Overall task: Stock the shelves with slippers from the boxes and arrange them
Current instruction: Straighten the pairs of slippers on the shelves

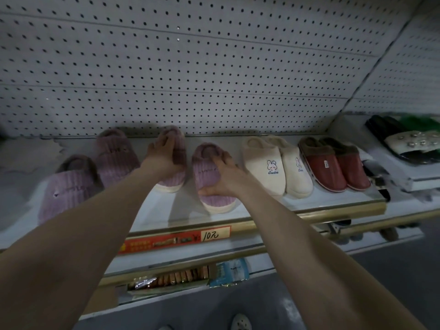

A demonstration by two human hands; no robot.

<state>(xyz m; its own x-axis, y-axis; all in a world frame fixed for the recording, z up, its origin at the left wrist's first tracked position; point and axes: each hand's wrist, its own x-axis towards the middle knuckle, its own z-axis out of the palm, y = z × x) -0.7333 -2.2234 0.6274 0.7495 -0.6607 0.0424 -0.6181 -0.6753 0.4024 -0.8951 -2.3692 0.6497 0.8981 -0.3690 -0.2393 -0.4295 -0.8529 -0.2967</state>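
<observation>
A person stands at a shop shelf backed by pegboard, both arms reaching in. The left hand curls over the top of one purple slipper, which sits further back. The right hand grips its mate just beside it, thumb at one edge and fingers over the upper. Both slippers rest on the shelf, toes towards the person. Another purple pair lies askew to the left. A cream pair and a red pair sit neatly to the right. Stocking looks partly done, and the purple ones seem to need lining up. No boxes show.
</observation>
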